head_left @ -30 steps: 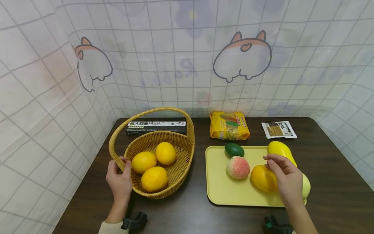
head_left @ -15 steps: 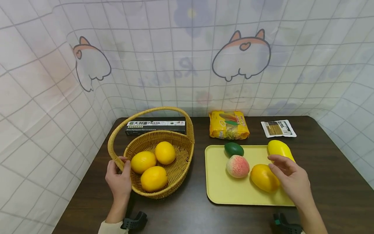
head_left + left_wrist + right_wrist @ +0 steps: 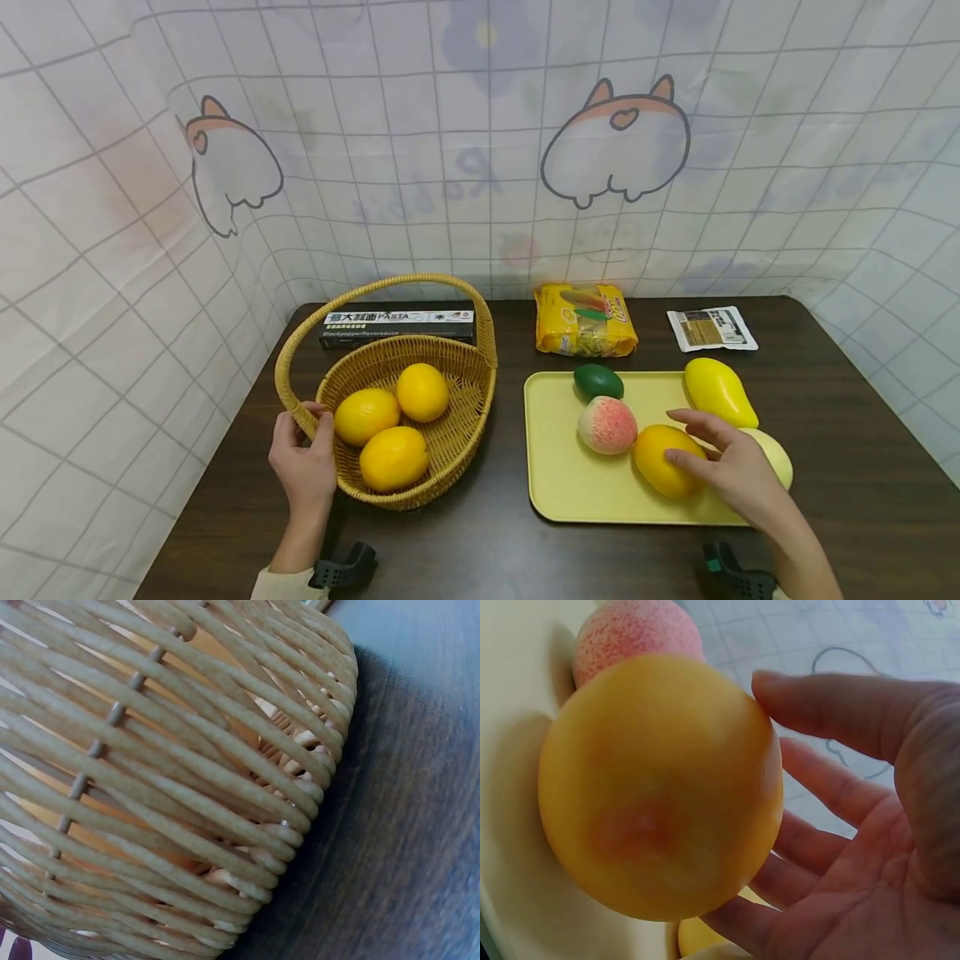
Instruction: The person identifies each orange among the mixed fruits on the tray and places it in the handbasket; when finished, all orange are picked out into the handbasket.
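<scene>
On the left, my left hand (image 3: pixel 303 458) grips the handle foot of a wicker basket (image 3: pixel 461 467), thumb on the inner side. Three yellow-orange, lemon-like fruits (image 3: pixel 393 458) lie inside. The left wrist view shows the woven basket wall (image 3: pixel 150 765) close up. On the right, my right hand (image 3: pixel 738 475) reaches over a pale yellow tray (image 3: pixel 558 492). Its thumb and fairly straight fingers are spread about a smooth orange-yellow fruit (image 3: pixel 667 462), possibly a mango, and appear to touch it. In the right wrist view this fruit (image 3: pixel 660 787) still rests against the tray.
The tray also bears a pink peach (image 3: pixel 607 425), a dark green fruit (image 3: pixel 598 382), a yellow mango (image 3: pixel 720 392) and a pale, partly hidden fruit (image 3: pixel 772 458). Behind stand a black pasta box (image 3: pixel 397 327), a yellow food packet (image 3: pixel 585 321) and a white pouch (image 3: pixel 712 328).
My right hand drew back slightly to the right, then came down and left onto the orange-yellow fruit, which has shifted a little left towards the peach. The left hand stays on the basket handle.
</scene>
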Demonstrator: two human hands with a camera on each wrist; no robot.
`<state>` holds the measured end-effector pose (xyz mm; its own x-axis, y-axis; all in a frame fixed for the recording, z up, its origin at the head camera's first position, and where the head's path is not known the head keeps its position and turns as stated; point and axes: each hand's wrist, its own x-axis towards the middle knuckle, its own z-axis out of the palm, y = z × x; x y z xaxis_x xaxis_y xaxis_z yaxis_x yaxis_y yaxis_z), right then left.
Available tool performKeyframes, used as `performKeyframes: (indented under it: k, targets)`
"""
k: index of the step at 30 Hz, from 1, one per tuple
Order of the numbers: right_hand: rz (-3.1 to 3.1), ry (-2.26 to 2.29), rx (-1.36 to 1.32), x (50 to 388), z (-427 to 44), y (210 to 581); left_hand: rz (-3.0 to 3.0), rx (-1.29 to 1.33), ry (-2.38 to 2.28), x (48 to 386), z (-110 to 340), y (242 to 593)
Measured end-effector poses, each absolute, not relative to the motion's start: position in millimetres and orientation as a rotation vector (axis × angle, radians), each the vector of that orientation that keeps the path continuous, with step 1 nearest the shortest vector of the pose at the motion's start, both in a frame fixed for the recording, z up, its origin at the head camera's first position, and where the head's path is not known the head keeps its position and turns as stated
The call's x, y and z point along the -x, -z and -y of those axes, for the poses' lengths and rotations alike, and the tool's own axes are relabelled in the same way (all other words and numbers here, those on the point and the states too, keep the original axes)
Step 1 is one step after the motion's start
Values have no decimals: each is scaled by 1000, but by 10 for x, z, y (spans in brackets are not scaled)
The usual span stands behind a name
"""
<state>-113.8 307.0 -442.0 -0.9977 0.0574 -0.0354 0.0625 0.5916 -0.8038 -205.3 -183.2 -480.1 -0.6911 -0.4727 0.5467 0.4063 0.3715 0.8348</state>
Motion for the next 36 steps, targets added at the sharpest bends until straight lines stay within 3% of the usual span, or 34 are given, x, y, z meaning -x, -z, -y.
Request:
performKeyframes:
  k: [25,36]
  targets:
    - [-2637,1109,125,1156,-3065,4457,1859,-71,1406,2045,1845,4810]
    - [-2568,1481,136,1077,-2983,4328,1865,-66,1399,1898,1691,4529]
